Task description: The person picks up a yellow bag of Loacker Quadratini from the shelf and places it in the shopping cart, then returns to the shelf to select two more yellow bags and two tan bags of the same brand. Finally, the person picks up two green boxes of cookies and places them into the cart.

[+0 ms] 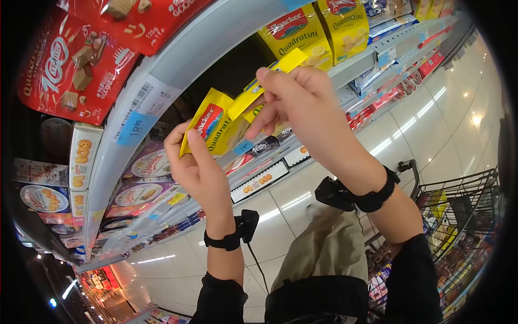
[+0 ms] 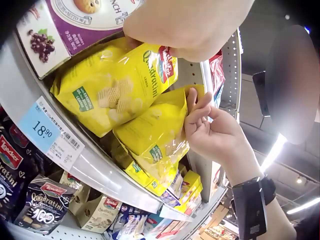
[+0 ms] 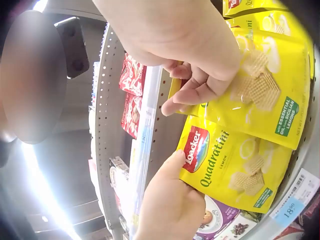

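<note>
Two yellow wafer bags stand side by side at the shelf front. My left hand grips the top corner of one yellow bag, thumb on its front beside the red logo. The right hand pinches the top edge of the other yellow bag, its fingers curled, as the left wrist view shows. In the right wrist view that second bag overlaps the first. A blue price label reading 18.90 is on the shelf edge below them.
Red wafer bags lie on the shelf at the upper left. More yellow bags stand further right. A wire shopping cart holding goods is at the lower right, on the tiled floor.
</note>
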{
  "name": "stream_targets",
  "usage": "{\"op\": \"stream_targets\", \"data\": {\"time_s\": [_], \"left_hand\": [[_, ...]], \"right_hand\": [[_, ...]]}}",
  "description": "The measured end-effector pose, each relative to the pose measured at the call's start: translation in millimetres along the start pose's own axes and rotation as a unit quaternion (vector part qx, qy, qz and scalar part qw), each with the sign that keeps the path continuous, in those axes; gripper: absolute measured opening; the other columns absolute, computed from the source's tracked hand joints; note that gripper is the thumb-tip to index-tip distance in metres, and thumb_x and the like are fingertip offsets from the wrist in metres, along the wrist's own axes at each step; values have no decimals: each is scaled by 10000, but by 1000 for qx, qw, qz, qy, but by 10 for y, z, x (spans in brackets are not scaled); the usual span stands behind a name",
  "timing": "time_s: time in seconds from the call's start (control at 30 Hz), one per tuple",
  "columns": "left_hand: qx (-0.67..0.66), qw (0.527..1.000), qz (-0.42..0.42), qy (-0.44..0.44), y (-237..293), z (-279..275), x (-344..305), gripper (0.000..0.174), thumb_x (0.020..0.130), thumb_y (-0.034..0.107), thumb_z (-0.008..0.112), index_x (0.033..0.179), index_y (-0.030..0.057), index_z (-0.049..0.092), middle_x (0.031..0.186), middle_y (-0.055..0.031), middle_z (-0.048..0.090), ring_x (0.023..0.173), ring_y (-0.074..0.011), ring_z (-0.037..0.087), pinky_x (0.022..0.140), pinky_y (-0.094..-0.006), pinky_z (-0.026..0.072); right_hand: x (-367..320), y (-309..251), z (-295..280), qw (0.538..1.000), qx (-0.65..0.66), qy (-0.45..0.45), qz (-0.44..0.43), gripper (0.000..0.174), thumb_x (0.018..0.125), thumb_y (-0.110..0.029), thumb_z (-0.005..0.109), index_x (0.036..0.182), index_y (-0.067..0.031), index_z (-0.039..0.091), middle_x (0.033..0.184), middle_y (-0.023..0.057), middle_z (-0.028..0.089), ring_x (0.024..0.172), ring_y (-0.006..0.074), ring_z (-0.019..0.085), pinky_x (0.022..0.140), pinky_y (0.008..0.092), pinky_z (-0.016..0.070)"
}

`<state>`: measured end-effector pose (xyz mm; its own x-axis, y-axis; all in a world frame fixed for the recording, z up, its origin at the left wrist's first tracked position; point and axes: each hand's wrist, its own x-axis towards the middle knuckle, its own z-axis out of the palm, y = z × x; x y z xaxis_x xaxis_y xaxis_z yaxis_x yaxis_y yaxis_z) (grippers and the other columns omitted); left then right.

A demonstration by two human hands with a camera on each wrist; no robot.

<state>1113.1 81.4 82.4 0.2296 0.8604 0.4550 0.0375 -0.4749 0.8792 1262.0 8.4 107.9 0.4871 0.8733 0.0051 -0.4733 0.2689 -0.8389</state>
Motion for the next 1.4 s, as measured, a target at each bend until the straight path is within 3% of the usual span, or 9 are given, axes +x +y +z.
{"op": "stream_targets", "data": {"time_s": [0.3, 0.43, 0.47, 0.57, 0.7, 0.93, 1.23, 1.33, 1.4], "left_hand": [[164, 969, 178, 48, -182, 101, 32, 187, 919, 20, 528, 1102, -12, 505, 1053, -135, 558, 969, -197, 554, 890, -289, 426], [302, 913, 266, 70, -232, 219, 32, 469, 813, -9, 590, 1274, 4, 499, 1327, -290, 333, 1240, -422, 366, 1021, -453, 327], [316, 903, 285, 63, -308, 215, 4, 571, 782, 9, 611, 1337, 52, 486, 1434, -350, 146, 1332, -526, 187, 1070, -544, 238], [407, 867, 285, 31, -453, 181, -92, 548, 792, 19, 605, 1328, 85, 514, 1468, -360, 102, 1349, -550, 152, 1077, -582, 216], [490, 821, 292, -13, -624, 155, -250, 495, 807, 41, 569, 1297, 114, 565, 1446, -306, 301, 1360, -501, 210, 1072, -612, 206], [407, 874, 247, -96, -660, 166, -335, 602, 772, 107, 618, 1334, -27, 453, 1439, -321, 283, 1318, -513, 256, 1055, -570, 259], [397, 872, 248, -146, -814, 176, -153, 634, 744, 146, 674, 1279, -102, 443, 1405, -333, 278, 1290, -556, 261, 1029, -570, 313], [403, 867, 253, -148, -806, 191, -43, 622, 736, 156, 686, 1242, -123, 454, 1395, -325, 284, 1288, -561, 262, 1012, -556, 360], [398, 868, 256, -151, -767, 219, 10, 616, 741, 162, 691, 1231, -129, 456, 1391, -323, 283, 1289, -563, 256, 1010, -553, 366]], "right_hand": [[-26, -47, -240, 999, 33, -21, 11, 248, 911, -256, 549, 780, -50, 506, 691, 106, 628, 524, 213, 631, 521, 268, 469], [83, 56, -262, 999, 25, 12, 37, 247, 913, -258, 547, 759, -68, 516, 680, 85, 617, 518, 204, 615, 511, 294, 470], [80, 93, -243, 999, 30, 5, 35, 249, 918, -258, 545, 754, -73, 519, 678, 86, 616, 528, 201, 618, 528, 290, 472], [120, 170, -192, 999, 36, -19, 27, 250, 927, -255, 538, 748, -81, 522, 701, 97, 631, 562, 196, 628, 570, 284, 475], [248, 272, -103, 998, 39, -43, 11, 239, 940, -238, 520, 759, -81, 522, 809, 124, 671, 638, 187, 645, 637, 283, 475], [544, 395, 38, 1000, 18, 0, -11, 233, 921, -248, 500, 822, -37, 512, 896, 188, 690, 655, 170, 660, 609, 261, 481], [894, 489, 65, 999, -37, 2, -38, 289, 892, -253, 516, 939, 17, 609, 845, 118, 704, 692, 215, 668, 652, 301, 522], [1006, 519, 48, 996, -50, -41, -58, 278, 936, -243, 478, 1103, -45, 580, 982, 119, 674, 763, 204, 618, 731, 298, 483], [1145, 513, 105, 999, -30, 25, 34, 300, 947, -262, 484, 1126, -38, 572, 1102, 165, 619, 1029, 268, 575, 810, 338, 496]]}}
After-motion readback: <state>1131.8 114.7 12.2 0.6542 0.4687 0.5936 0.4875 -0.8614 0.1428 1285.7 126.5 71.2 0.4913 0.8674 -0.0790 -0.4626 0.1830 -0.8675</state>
